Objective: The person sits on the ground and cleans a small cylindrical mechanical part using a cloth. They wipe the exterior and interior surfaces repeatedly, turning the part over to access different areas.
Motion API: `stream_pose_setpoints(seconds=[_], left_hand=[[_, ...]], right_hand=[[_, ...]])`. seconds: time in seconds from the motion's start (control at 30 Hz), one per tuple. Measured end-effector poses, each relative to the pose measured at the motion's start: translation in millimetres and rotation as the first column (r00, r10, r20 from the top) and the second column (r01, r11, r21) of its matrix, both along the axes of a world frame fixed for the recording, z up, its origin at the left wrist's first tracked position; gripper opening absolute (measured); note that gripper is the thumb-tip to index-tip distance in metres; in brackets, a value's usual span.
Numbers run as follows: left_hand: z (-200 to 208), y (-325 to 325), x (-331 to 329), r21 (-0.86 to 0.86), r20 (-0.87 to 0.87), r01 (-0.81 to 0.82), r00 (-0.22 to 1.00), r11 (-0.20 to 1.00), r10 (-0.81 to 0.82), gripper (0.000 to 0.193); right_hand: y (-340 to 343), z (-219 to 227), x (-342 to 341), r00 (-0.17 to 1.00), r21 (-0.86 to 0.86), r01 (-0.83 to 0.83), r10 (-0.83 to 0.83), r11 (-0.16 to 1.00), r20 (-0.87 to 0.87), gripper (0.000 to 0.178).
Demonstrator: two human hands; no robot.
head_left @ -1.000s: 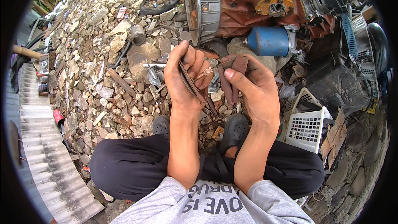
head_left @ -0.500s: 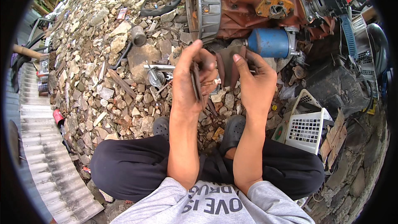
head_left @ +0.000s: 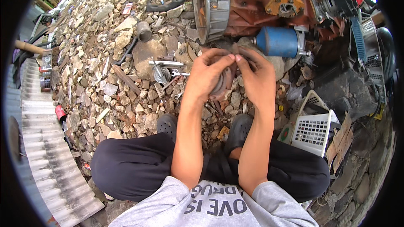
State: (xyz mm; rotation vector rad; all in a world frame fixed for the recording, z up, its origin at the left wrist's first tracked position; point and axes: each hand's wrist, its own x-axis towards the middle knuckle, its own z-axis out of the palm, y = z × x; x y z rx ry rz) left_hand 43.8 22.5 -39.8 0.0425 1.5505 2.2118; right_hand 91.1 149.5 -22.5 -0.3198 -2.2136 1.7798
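Note:
Both my hands are together in front of me, just short of the engine, with thumb tips almost meeting. My left hand [head_left: 208, 75] is closed around a dark, rounded, flat piece [head_left: 219, 85] that looks like metal, partly covered by the fingers. My right hand [head_left: 255, 73] pinches a thin brown sheet [head_left: 229, 77], resembling sandpaper, between thumb and fingers. The sheet lies against the rounded piece, and its far edge is hidden. Dark grime marks the fingers.
Beyond my hands stands a reddish-brown engine block [head_left: 252, 21] with a blue cylindrical filter [head_left: 277, 42]. Metal tools [head_left: 166, 63] and a short metal cylinder [head_left: 144, 31] lie on rubble at left. A white plastic basket [head_left: 311, 132] is at right, corrugated sheeting [head_left: 46, 143] at left.
My hands have come together. The left has turned, showing more of the rounded piece, and the brown sheet has gone from hanging between the hands to lying against it.

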Motion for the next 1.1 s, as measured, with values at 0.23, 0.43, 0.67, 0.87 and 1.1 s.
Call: stream_pose_setpoints(seconds=[0.23, 0.43, 0.67, 0.87, 1.1], left_hand=[[-33, -38, -10, -0.100, 0.137, -0.026, 0.990, 0.995, 0.040, 0.023], [-125, -68, -16, -0.393, 0.170, -0.274, 0.917, 0.878, 0.362, 0.015], [-179, -65, 12, -0.194, 0.338, -0.231, 0.897, 0.954, 0.286, 0.023], [-147, -28, -5, -0.110, 0.387, -0.363, 0.842, 0.925, 0.376, 0.030], [-42, -15, -8, 0.525, 0.336, -0.208, 0.942, 0.825, 0.023, 0.043]], right_hand=[[2, -51, -16, 0.955, -0.027, -0.279, 0.280, 0.960, 0.099, 0.029], [36, -204, -12, 0.604, 0.143, -0.422, 0.160, 0.895, 0.780, 0.022], [-36, -245, 38, 0.529, 0.418, -0.265, -0.232, 0.869, 0.816, 0.024], [-59, -261, 49, 0.567, 0.452, -0.330, -0.209, 0.828, 0.796, 0.023], [-26, -211, 1, 0.748, 0.414, -0.303, -0.055, 0.858, 0.661, 0.033]])
